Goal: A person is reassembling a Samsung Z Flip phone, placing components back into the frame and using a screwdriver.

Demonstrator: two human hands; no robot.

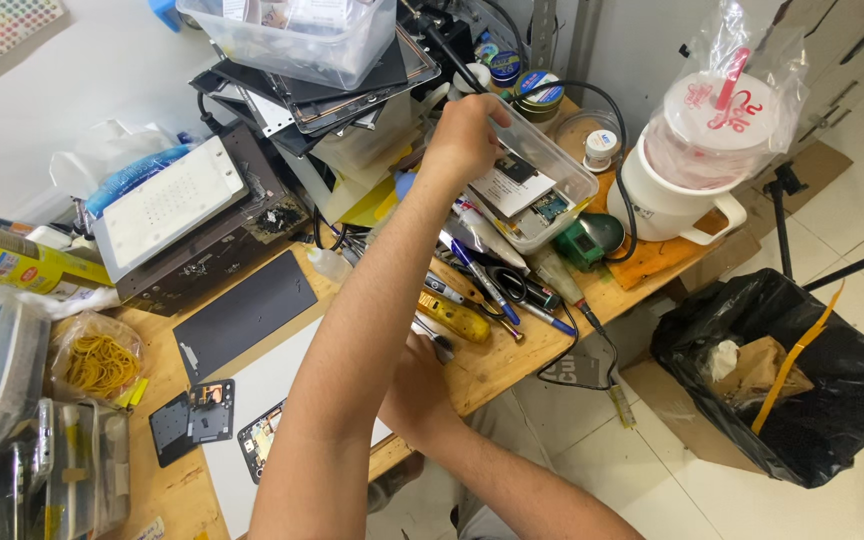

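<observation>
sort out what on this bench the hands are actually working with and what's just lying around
In hand:
- left hand reaching into clear plastic parts tray
- right hand by opened phone

Lying about:
- bag of yellow rubber bands
- white lidded jug
- black bin bag
- yellow spray can

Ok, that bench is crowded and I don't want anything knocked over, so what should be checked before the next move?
1. Left hand at the clear container: ok, on its rim.
2. Whether the left hand grips anything: cannot tell.
3. Container sitting flat: not ok, tilted on clutter.
4. Right hand in sight: not ok, mostly hidden behind the left forearm.
5. White jug apart from the container: ok.
</observation>
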